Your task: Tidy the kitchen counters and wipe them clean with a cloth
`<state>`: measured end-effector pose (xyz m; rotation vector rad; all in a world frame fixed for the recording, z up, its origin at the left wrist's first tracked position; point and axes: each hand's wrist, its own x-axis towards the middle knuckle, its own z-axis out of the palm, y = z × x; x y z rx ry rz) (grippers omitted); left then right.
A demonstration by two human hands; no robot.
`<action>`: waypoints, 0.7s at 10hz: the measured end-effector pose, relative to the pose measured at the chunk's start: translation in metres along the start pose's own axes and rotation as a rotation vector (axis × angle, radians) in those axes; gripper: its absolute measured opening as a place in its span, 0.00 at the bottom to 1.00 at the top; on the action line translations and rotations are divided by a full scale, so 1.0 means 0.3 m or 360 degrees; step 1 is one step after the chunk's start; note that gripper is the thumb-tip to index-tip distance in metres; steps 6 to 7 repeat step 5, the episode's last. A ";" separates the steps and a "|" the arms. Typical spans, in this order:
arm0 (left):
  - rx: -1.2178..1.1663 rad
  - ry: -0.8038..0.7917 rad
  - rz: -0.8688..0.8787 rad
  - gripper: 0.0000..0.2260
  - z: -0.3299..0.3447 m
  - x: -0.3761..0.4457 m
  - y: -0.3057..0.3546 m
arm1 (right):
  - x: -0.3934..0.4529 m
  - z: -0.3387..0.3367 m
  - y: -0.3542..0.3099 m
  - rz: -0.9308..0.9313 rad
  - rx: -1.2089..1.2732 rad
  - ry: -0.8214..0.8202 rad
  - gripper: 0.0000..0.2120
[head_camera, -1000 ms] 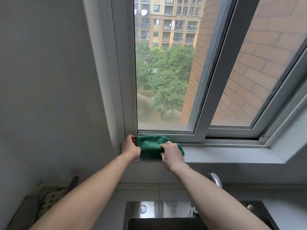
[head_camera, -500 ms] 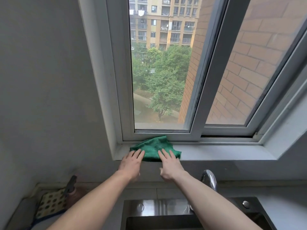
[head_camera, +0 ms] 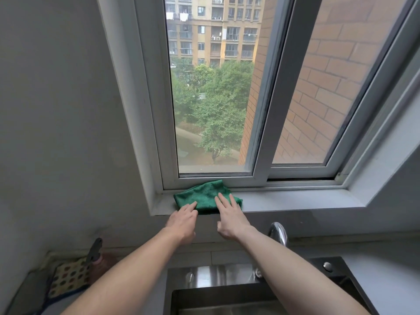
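Green cloth [head_camera: 205,197] lies folded at the windowsill's [head_camera: 295,202] left end, long axis along the sill, just beyond my flat, straight-fingered hands, left hand [head_camera: 183,220] touching its near edge, right hand [head_camera: 230,215] resting on top.

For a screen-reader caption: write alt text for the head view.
Two bare hands, left hand and right hand, rest straight fingers on a folded green cloth lying on a grey window sill. Below are a steel sink and chrome faucet; trees and apartment blocks show outside.
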<state>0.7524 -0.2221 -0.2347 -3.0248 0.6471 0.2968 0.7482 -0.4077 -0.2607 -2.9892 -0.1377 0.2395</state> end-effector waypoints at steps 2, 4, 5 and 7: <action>-0.0177 -0.0002 -0.0050 0.25 -0.009 0.024 0.016 | -0.105 0.005 -0.007 -0.0071 0.0023 0.0138 0.43; -0.0450 0.0333 -0.0038 0.25 -0.022 -0.122 0.045 | -0.279 -0.041 -0.065 -0.0020 0.0434 0.0247 0.40; -0.0619 0.0432 0.0008 0.27 -0.040 -0.247 0.044 | -0.391 -0.065 -0.093 0.0003 0.0648 0.0301 0.38; -0.0619 0.0432 0.0008 0.27 -0.040 -0.247 0.044 | -0.391 -0.065 -0.093 0.0003 0.0648 0.0301 0.38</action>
